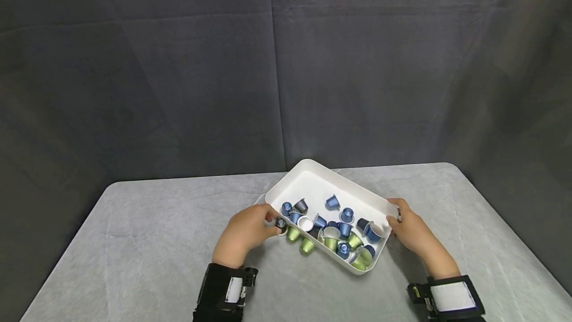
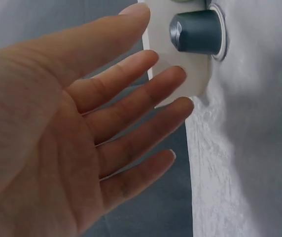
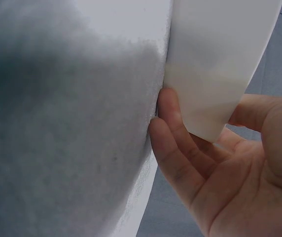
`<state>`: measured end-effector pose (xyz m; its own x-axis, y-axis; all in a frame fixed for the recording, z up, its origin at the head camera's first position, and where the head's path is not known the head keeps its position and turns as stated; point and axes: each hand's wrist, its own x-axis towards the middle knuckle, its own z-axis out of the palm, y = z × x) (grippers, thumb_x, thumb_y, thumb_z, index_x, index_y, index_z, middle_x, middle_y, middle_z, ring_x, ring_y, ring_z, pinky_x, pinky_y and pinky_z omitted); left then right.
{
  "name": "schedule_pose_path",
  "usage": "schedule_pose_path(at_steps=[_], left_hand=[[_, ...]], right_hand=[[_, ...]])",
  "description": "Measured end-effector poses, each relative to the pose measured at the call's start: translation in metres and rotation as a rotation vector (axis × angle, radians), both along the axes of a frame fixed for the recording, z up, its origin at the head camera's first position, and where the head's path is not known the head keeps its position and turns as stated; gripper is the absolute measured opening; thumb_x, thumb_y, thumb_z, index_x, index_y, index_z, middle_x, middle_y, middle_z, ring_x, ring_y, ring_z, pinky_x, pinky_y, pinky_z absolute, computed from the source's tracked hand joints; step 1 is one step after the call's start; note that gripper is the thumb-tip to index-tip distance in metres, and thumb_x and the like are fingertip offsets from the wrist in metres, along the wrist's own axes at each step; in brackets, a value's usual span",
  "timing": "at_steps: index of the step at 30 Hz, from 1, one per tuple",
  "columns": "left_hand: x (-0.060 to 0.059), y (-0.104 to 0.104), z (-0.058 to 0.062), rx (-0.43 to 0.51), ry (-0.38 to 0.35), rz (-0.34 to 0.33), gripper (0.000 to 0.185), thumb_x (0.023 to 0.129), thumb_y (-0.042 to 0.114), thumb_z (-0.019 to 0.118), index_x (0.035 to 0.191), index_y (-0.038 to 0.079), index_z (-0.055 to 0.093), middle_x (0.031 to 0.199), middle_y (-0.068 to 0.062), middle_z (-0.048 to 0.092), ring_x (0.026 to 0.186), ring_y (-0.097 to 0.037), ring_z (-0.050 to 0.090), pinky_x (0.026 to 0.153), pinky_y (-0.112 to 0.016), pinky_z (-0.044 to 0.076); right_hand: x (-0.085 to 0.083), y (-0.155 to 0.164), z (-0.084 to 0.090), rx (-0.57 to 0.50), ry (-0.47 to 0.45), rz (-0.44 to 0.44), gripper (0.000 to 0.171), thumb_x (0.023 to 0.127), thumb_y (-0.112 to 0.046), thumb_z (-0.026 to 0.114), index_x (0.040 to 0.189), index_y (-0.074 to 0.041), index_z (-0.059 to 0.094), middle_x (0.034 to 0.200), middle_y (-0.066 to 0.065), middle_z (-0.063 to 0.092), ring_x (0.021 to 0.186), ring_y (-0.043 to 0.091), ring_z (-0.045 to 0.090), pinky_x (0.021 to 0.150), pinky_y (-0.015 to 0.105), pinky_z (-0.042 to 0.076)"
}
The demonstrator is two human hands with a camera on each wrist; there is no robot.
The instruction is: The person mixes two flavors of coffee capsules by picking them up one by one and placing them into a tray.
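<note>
One grey worktop (image 1: 156, 242) fills our lower view, and on it, toward 6 o'clock, sits a white tray (image 1: 313, 183) turned at an angle. Inside the tray we see blue and green coffee capsules (image 1: 332, 235) heaped toward its near end. Our right hand (image 1: 408, 230) is at the tray's 3 o'clock corner, fingers (image 3: 173, 128) tucked under the wall and thumb on the rim, gripping it. Our left hand (image 1: 250, 230) is at the tray's 9 o'clock corner, fingers (image 2: 131, 98) spread and straight against its wall, beside a dark capsule (image 2: 196, 32).
</note>
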<state>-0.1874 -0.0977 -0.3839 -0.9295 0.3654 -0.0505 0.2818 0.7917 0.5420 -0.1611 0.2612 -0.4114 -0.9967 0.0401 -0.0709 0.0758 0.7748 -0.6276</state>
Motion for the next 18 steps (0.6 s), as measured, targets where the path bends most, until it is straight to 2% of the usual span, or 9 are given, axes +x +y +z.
schedule_pose_path(at_steps=[8, 14, 18], left_hand=[[-0.004, -0.009, -0.007, 0.006, -0.033, 0.031, 0.03, 0.083, 0.022, 0.08, 0.107, 0.008, 0.068, 0.097, -0.003, 0.067, 0.083, -0.018, 0.06, 0.073, -0.037, 0.048], [-0.007, -0.01, -0.014, 0.023, -0.023, 0.027, 0.027, 0.084, 0.023, 0.079, 0.105, 0.009, 0.069, 0.096, -0.003, 0.067, 0.086, -0.018, 0.061, 0.075, -0.037, 0.049], [-0.01, -0.008, -0.018, 0.04, -0.006, 0.008, 0.022, 0.085, 0.022, 0.077, 0.102, 0.009, 0.07, 0.093, -0.001, 0.066, 0.082, -0.016, 0.06, 0.073, -0.036, 0.048]], right_hand=[[0.0, -0.001, 0.0, 0.003, -0.01, -0.01, 0.048, 0.1, -0.007, 0.049, 0.141, 0.01, 0.031, 0.086, 0.015, 0.059, 0.066, 0.021, 0.054, 0.058, 0.034, 0.042], [0.0, 0.0, -0.001, 0.002, 0.001, -0.002, 0.047, 0.1, -0.006, 0.049, 0.14, 0.01, 0.032, 0.086, 0.016, 0.06, 0.066, 0.02, 0.055, 0.058, 0.034, 0.042], [0.0, 0.0, 0.0, 0.0, 0.005, 0.003, 0.046, 0.1, -0.007, 0.049, 0.14, 0.01, 0.032, 0.086, 0.015, 0.06, 0.066, 0.02, 0.055, 0.058, 0.034, 0.042]])
